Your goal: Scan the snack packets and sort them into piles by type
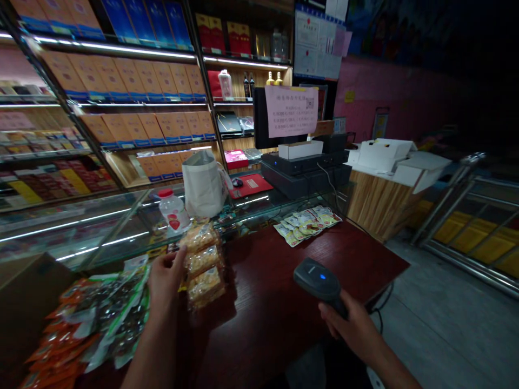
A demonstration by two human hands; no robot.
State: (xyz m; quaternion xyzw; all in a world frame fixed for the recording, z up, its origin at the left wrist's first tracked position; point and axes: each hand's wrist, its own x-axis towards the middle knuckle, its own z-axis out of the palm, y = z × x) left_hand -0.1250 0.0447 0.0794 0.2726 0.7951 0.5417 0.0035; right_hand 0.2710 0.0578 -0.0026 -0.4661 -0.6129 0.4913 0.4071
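My left hand (168, 273) has its fingers closed at the left edge of a clear-wrapped strip of golden snack packs (204, 258). The fingertips are partly hidden behind the wrapper. A dark handheld barcode scanner (318, 278) with a lit blue light is in my right hand (346, 321), fingers wrapped round its handle. Its head points left and away from me, over the dark red tabletop (259, 319). Small flat snack sachets (306, 224) lie spread in an overlapping row beyond the scanner.
Green and orange snack bags (109, 308) pile up at left, beside a cardboard box (30, 294). A red-capped bottle (173, 209) and a white bag (205, 183) stand on the glass counter. Behind is a monitor (259, 121) with a paper sign. A metal railing (466, 216) stands at right.
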